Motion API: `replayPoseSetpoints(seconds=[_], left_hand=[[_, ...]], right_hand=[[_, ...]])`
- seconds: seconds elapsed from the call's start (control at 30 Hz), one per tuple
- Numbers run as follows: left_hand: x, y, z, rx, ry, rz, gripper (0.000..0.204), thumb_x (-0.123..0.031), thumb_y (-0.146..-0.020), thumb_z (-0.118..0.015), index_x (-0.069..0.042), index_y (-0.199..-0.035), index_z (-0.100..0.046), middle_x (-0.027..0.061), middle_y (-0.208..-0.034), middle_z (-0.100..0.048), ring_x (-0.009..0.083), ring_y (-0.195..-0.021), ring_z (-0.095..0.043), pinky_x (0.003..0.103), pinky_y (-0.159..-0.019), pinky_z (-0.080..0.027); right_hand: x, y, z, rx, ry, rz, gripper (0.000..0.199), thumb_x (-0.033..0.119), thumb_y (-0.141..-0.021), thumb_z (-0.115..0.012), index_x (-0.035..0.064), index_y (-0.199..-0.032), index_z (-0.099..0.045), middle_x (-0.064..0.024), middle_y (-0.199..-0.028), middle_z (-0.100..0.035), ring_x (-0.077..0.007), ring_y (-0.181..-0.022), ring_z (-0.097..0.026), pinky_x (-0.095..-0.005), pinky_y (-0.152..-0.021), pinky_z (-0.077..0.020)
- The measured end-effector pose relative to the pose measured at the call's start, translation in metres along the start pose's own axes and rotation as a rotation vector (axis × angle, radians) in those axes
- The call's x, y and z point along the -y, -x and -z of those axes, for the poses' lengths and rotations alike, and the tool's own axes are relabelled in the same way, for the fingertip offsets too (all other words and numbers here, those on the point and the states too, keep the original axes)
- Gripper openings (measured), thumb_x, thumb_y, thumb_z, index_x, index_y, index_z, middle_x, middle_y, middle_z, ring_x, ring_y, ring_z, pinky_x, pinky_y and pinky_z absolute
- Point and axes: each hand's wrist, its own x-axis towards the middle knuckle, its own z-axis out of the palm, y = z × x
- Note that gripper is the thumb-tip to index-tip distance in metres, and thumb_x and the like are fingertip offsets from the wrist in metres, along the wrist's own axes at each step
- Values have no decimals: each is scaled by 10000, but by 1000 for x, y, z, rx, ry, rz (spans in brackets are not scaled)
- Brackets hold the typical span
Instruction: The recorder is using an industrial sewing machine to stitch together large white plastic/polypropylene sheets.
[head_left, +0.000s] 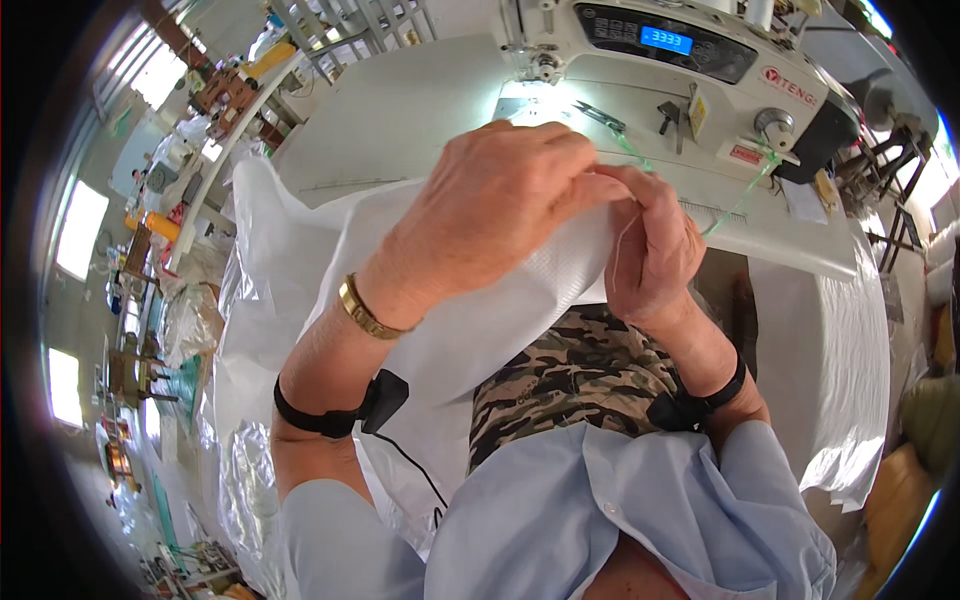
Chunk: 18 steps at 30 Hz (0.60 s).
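Observation:
Both hands meet above the front of the sewing machine's table, at the edge of a white woven plastic sheet (400, 375). My left hand (500, 200) is closed on the sheet, its back turned up and its fingertips partly hidden. Thumb and fingers of my right hand (655, 240) pinch the edge close beside it, and a thin pale thread (622, 232) hangs over that palm. The sheet drapes down to the left over my lap. Beyond the hands, under the lit needle area, lie thread snips (603, 116) tied to a green cord (632, 150).
The white sewing machine (660, 75) with a lit display spans the far side of its table (390, 115). A stack of white sheets (825, 370) hangs at the right. More crumpled clear plastic (250, 480) lies at the left. Straps with small black devices circle both forearms.

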Motion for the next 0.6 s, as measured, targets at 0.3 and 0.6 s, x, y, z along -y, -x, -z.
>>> replayPoseSetpoints(seconds=[0.3,0.6], left_hand=[[35,13,32,-147,229,230,138,-103,-862,-664,33,-859,-642,-45,-626,-434,40,-590,-354,217,-501,-312],[70,29,67,-287,29,278,228,-213,-876,-681,12,-905,-677,-41,-742,-583,40,-679,-441,187,-617,-346]], right_hand=[[-4,-35,-22,-3,-256,-22,329,30,-794,-585,8,-1118,-530,-131,-836,-603,-318,-691,-598,-384,-584,-485],[-2,52,-22,52,-424,-299,150,14,-834,-611,5,-984,-613,-102,-854,-614,-277,-777,-575,-340,-659,-472]])
